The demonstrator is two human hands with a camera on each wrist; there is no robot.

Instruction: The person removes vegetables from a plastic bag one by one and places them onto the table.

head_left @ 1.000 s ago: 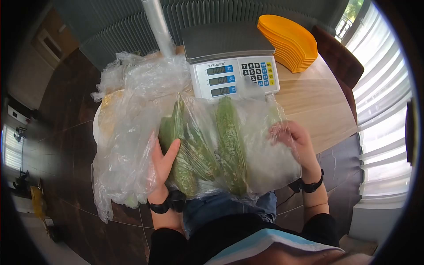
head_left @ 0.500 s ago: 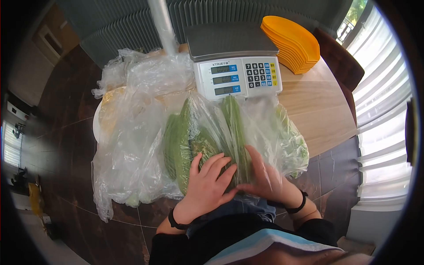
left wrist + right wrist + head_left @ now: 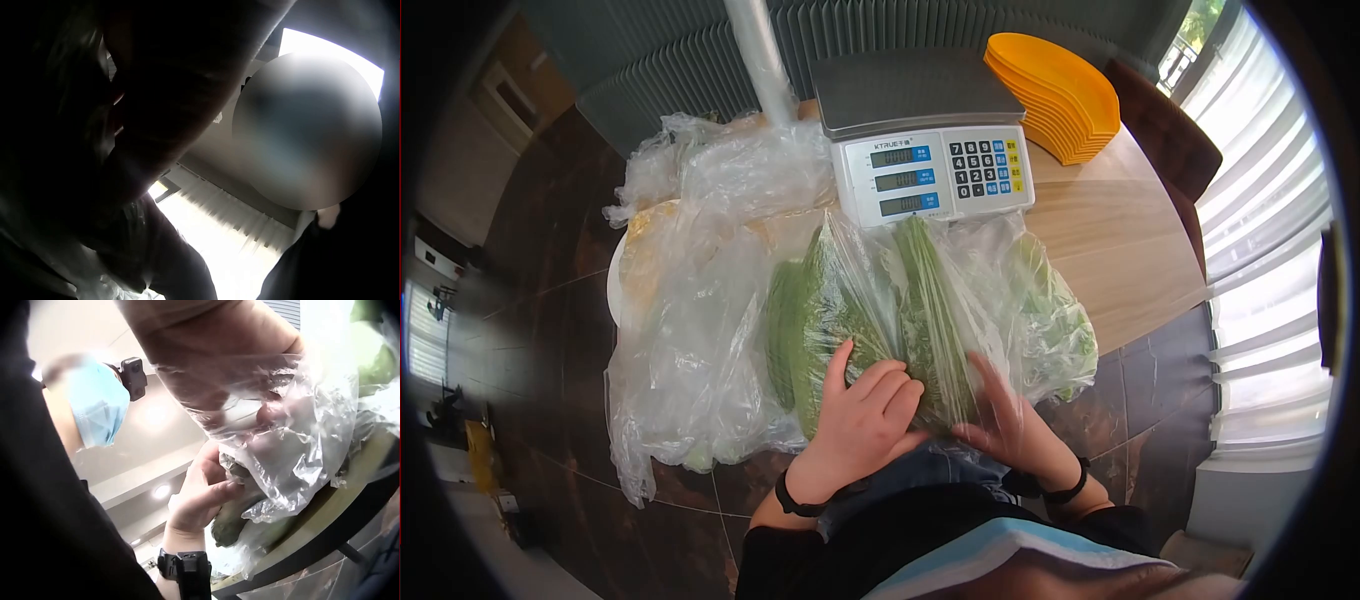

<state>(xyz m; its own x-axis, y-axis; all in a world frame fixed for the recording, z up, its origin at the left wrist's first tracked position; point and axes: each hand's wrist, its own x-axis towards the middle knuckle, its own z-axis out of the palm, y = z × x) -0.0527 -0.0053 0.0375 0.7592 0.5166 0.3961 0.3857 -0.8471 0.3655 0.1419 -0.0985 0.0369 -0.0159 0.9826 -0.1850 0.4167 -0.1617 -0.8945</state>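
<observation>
Versus one second ago: left hand (image 3: 860,420) has gone from the left edge of the bagged green gourds to their near end, and right hand (image 3: 1012,420) has come in from the far right to the near end of the right gourd (image 3: 930,310). Versus half a second ago: much the same pose, but the thumbs, nearly meeting then, now have a small gap. The leafy vegetable (image 3: 1055,320), bagged, lay under loose film one second ago; now exposed at right. Left hand: fingers apart, loosely bent, laid over the near part of the left gourd (image 3: 808,330) through plastic, thumb pointing right. Right hand: thumb and fingers apart, clear film (image 3: 294,444) over the fingers, just beside the right gourd's near end; can't tell if it pinches film. Left wrist view too dark to help. Gourds lie in clear plastic at the near side of the counter (image 3: 1100,230), between loose clear bags (image 3: 700,330) on the left and the leafy vegetable on the right. Scale (image 3: 930,150) just beyond, yellow trays (image 3: 1055,100) stacked far right; both unchanged.
</observation>
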